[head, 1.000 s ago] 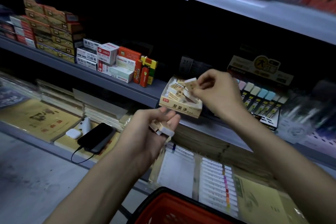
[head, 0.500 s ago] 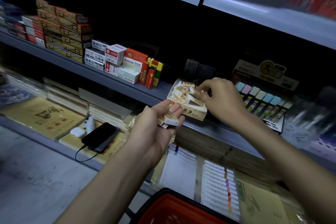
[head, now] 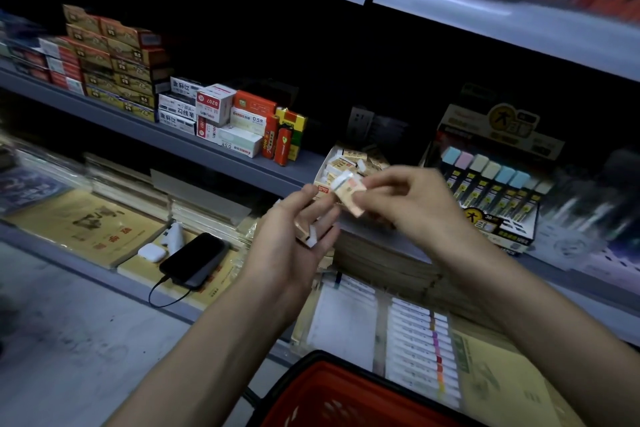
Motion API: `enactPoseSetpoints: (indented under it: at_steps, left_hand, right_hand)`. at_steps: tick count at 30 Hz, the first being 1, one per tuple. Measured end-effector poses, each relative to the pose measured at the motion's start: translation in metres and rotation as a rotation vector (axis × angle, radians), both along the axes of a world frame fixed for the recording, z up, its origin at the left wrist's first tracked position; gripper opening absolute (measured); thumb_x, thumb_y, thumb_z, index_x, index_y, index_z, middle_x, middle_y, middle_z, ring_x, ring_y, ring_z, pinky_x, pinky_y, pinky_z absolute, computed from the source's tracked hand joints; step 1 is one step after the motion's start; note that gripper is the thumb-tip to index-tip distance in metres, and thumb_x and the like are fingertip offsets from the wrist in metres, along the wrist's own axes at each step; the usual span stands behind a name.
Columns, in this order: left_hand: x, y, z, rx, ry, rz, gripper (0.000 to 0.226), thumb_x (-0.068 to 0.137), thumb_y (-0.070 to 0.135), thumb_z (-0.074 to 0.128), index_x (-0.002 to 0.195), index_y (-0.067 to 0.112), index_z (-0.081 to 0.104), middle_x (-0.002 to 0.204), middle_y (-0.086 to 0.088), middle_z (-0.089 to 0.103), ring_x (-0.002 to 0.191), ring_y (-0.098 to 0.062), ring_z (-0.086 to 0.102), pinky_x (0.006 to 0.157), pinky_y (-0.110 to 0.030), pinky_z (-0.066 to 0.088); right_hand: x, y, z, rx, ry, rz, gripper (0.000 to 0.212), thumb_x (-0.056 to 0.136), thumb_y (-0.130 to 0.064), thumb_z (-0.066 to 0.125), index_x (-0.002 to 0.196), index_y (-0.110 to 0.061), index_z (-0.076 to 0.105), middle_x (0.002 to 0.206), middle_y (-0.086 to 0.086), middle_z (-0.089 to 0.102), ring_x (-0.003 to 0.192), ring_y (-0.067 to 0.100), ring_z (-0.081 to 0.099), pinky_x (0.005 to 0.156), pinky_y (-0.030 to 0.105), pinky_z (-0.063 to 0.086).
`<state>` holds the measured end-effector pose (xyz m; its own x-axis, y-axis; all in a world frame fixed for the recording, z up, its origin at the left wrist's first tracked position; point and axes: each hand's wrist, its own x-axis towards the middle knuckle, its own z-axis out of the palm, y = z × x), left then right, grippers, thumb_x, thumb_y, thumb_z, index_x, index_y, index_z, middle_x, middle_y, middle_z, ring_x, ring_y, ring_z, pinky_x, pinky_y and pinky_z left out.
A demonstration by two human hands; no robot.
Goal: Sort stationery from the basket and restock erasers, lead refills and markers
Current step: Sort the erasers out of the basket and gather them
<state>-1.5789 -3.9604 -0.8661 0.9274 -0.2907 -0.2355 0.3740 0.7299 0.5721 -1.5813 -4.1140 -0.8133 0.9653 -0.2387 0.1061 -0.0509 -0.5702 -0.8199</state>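
Across the middle of the frame runs the grey shelf (head: 207, 149), and at the bottom centre sits the red basket (head: 332, 388); what lies inside it is too dim for me to make out. Right of centre on the shelf, the open eraser box (head: 343, 158) looks well filled with wrapped pieces, so that part of the restock seems well under way but not finished. Just below the box, the two hands are close together. The left hand (head: 287, 253) is cupped around a few loose erasers (head: 306, 236). The right hand (head: 412, 208) pinches one eraser (head: 349, 195) between thumb and fingertips, in the air just in front of the box. I'd judge these go in next, and whatever else the basket holds waits its turn.
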Motion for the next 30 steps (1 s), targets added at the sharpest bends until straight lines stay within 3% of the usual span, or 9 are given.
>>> enactPoseSetpoints:
  at_steps: [3, 6, 10, 13, 18, 21, 23, 26, 30]
  left_hand:
    - [0.001, 0.008, 0.0, 0.099, -0.013, 0.031, 0.033, 0.101, 0.027, 0.055, 0.129, 0.011, 0.062, 0.113, -0.005, 0.077, 0.112, -0.02, 0.072, 0.108, -0.042, 0.048]
    - [0.0, 0.011, 0.001, 0.093, -0.008, 0.037, 0.032, 0.102, 0.027, 0.052, 0.128, 0.011, 0.063, 0.113, -0.005, 0.077, 0.11, -0.02, 0.072, 0.107, -0.042, 0.048]
    - [0.0, 0.013, 0.003, 0.12, -0.003, 0.039, 0.031, 0.103, 0.027, 0.051, 0.126, 0.011, 0.064, 0.111, -0.005, 0.078, 0.107, -0.02, 0.074, 0.104, -0.04, 0.05]
    - [0.001, 0.012, 0.002, 0.151, -0.007, 0.032, 0.032, 0.103, 0.029, 0.051, 0.126, 0.013, 0.064, 0.11, -0.003, 0.078, 0.106, -0.018, 0.074, 0.102, -0.039, 0.052]
    - [-0.001, 0.006, 0.002, 0.196, -0.026, 0.035, 0.038, 0.103, 0.041, 0.049, 0.123, 0.013, 0.067, 0.108, -0.003, 0.079, 0.107, -0.018, 0.074, 0.102, -0.041, 0.051]
    - [-0.004, 0.0, 0.003, 0.247, -0.061, 0.058, 0.044, 0.103, 0.049, 0.047, 0.122, 0.015, 0.069, 0.107, -0.003, 0.079, 0.107, -0.017, 0.073, 0.102, -0.041, 0.051]
    - [-0.006, -0.003, 0.004, 0.291, -0.092, 0.082, 0.048, 0.102, 0.056, 0.045, 0.12, 0.02, 0.071, 0.108, -0.001, 0.079, 0.11, -0.015, 0.071, 0.105, -0.042, 0.049]
    - [-0.01, -0.009, 0.004, 0.34, -0.144, 0.085, 0.053, 0.096, 0.068, 0.043, 0.115, 0.03, 0.074, 0.117, -0.001, 0.075, 0.121, -0.02, 0.064, 0.111, -0.05, 0.042]
    - [-0.015, -0.011, 0.007, 0.326, -0.187, 0.029, 0.057, 0.096, 0.069, 0.041, 0.121, 0.027, 0.07, 0.112, -0.01, 0.077, 0.107, -0.03, 0.072, 0.082, -0.038, 0.057]
  right_hand:
    - [0.022, -0.015, -0.001, -0.499, -0.272, -0.107, 0.01, 0.084, -0.026, 0.079, 0.091, -0.03, 0.073, 0.078, -0.012, 0.07, 0.067, 0.006, 0.065, 0.059, 0.03, 0.056]
    - [0.047, -0.027, -0.007, -0.801, -0.322, -0.116, 0.011, 0.087, -0.024, 0.073, 0.098, -0.025, 0.073, 0.088, -0.006, 0.072, 0.083, 0.017, 0.067, 0.064, 0.032, 0.053]
    - [0.062, -0.029, -0.019, -0.99, -0.172, -0.034, 0.006, 0.088, -0.019, 0.072, 0.091, -0.024, 0.072, 0.087, 0.0, 0.069, 0.091, 0.025, 0.064, 0.064, 0.033, 0.046]
    - [0.066, -0.033, -0.013, -1.024, -0.118, 0.006, 0.007, 0.089, -0.018, 0.072, 0.094, -0.022, 0.075, 0.093, 0.003, 0.072, 0.09, 0.029, 0.066, 0.071, 0.04, 0.055]
    - [0.061, -0.034, -0.005, -0.914, -0.019, 0.061, 0.019, 0.091, -0.026, 0.074, 0.109, -0.022, 0.077, 0.111, 0.001, 0.073, 0.104, 0.025, 0.067, 0.085, 0.038, 0.055]
    - [0.041, -0.026, -0.001, -0.811, -0.181, -0.021, 0.013, 0.094, -0.024, 0.068, 0.103, -0.024, 0.077, 0.102, -0.004, 0.07, 0.094, 0.017, 0.066, 0.078, 0.032, 0.052]
    - [0.016, -0.01, 0.004, -0.597, -0.249, -0.008, 0.012, 0.096, -0.031, 0.066, 0.091, -0.028, 0.077, 0.089, -0.012, 0.069, 0.081, 0.004, 0.063, 0.07, 0.024, 0.049]
    - [-0.021, 0.019, 0.015, -0.19, -0.041, 0.206, 0.022, 0.096, -0.041, 0.067, 0.087, -0.026, 0.079, 0.082, -0.009, 0.074, 0.069, -0.005, 0.064, 0.06, 0.015, 0.045]
    - [-0.036, 0.03, 0.01, 0.206, 0.215, 0.302, 0.014, 0.088, -0.025, 0.079, 0.097, -0.015, 0.079, 0.097, 0.012, 0.077, 0.071, 0.018, 0.066, 0.056, 0.026, 0.044]
